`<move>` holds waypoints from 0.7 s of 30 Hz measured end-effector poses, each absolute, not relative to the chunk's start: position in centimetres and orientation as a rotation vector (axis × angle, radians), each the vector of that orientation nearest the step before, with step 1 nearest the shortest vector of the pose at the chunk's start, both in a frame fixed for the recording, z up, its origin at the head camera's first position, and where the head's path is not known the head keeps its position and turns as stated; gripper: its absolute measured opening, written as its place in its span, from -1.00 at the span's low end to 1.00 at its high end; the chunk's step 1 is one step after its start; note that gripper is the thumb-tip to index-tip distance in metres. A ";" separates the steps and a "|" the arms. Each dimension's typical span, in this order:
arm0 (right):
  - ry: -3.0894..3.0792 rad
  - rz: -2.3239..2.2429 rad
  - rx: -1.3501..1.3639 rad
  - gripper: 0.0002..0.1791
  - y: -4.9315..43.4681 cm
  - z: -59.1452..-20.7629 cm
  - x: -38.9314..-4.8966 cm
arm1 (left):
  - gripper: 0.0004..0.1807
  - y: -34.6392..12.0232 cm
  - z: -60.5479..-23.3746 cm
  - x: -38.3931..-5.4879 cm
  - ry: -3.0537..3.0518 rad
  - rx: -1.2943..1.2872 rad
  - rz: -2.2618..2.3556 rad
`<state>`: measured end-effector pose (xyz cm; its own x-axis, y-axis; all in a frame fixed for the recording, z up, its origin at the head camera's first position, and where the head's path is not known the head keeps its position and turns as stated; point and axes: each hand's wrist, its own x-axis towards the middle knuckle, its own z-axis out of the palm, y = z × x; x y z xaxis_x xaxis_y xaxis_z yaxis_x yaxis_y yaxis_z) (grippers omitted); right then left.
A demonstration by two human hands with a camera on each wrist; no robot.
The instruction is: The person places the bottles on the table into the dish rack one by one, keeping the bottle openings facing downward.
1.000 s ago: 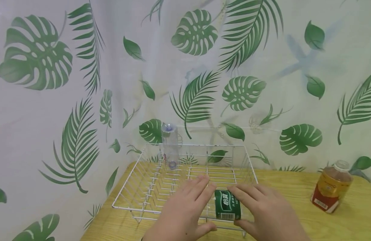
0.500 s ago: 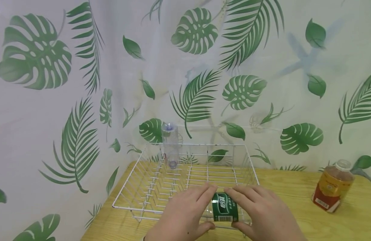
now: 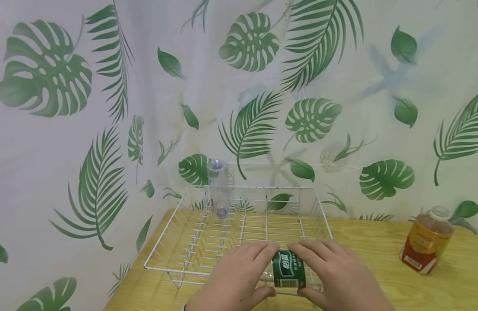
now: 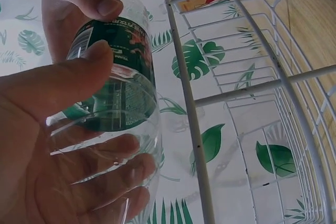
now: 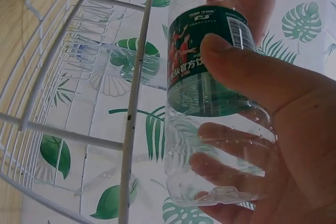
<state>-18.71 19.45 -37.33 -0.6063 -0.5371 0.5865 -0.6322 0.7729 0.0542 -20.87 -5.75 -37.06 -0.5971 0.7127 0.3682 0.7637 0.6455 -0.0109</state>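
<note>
A clear plastic water bottle (image 3: pixel 288 268) with a green label lies sideways between my two hands at the front edge of the wire rack (image 3: pixel 184 271). My left hand (image 3: pixel 236 276) grips its left part, thumb below and fingers over the top. On the other end, my right hand (image 3: pixel 341 274) holds it the same way. In the left wrist view the left thumb presses on the label and the fingers show through the clear plastic of the bottle (image 4: pixel 134 106). The right wrist view shows the right fingers curled behind the bottle (image 5: pixel 181 129), its thumb on the label.
A clear bottle (image 3: pixel 219 190) stands upright at the back left of the white rack. To the right, a bottle with a red and orange label (image 3: pixel 427 242) stands on the wooden table (image 3: pixel 363 242). A leaf-patterned sheet (image 3: pixel 231 86) hangs behind.
Both hands and the water bottle have shifted slightly left and closer to the body. The left fingers sit lower over the bottle than before. Rack and other bottles stay put.
</note>
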 end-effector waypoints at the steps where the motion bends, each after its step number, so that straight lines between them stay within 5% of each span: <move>1: -2.358 0.228 0.880 -0.02 19.5 -37.3 -18.7 | -0.09 -5.8 -37.1 -20.9 -2.534 -1.176 -0.212; 21: -2.380 0.794 0.704 0.12 22.1 -34.3 -17.1 | -0.19 -6.6 -36.2 -21.4 -2.767 -0.981 -0.905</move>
<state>-17.06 22.13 -34.30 -0.7244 -0.3031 0.6192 -0.6142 0.6916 -0.3801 -21.41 -6.59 -36.25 -0.7938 0.5544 0.2501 0.5951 0.6230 0.5077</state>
